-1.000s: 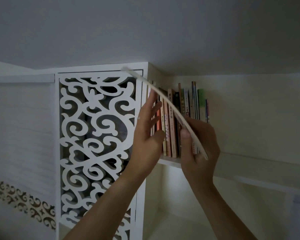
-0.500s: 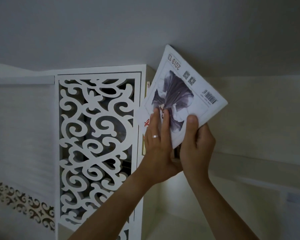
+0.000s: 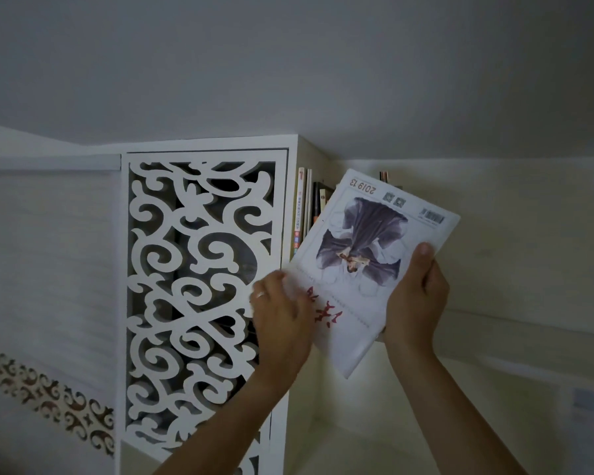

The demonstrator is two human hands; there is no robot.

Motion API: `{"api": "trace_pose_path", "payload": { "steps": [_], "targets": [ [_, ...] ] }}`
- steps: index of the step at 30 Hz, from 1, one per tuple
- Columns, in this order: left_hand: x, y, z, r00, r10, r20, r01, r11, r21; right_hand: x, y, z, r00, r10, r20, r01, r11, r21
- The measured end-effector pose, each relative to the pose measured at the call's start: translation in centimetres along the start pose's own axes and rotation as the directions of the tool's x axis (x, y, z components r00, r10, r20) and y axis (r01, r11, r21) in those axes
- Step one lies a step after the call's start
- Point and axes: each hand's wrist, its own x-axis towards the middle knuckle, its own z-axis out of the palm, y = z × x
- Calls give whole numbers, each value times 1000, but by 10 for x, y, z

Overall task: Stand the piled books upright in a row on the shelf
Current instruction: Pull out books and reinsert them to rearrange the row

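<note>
A thin white magazine with a purple flower on its cover is held upside down and tilted in front of the high shelf. My right hand grips its right edge, thumb on the cover. My left hand, blurred and wearing a ring, holds the lower left edge. Behind the magazine, upright books stand in a row at the shelf's left end; most of the row is hidden.
A white cabinet side panel with scroll cut-outs stands left of the shelf. The ceiling is close above. A lower shelf board runs to the right under the upper one.
The magazine went from edge-on to cover facing me, then dropped lower and turned. My left hand slid to its lower left edge; a few upright books show again at the top left.
</note>
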Motion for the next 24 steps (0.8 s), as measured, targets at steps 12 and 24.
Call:
{"api": "trace_pose_path", "payload": {
  "steps": [12,24],
  "targets": [
    [0,47,-28,774,-581,252,554,429,-714,2,30,3,985,-104,-135,86,987,-134],
    [29,55,-61,831,-283,478,551,309,-775,0,53,-13,614,-564,553,788,390,-477]
  ]
}}
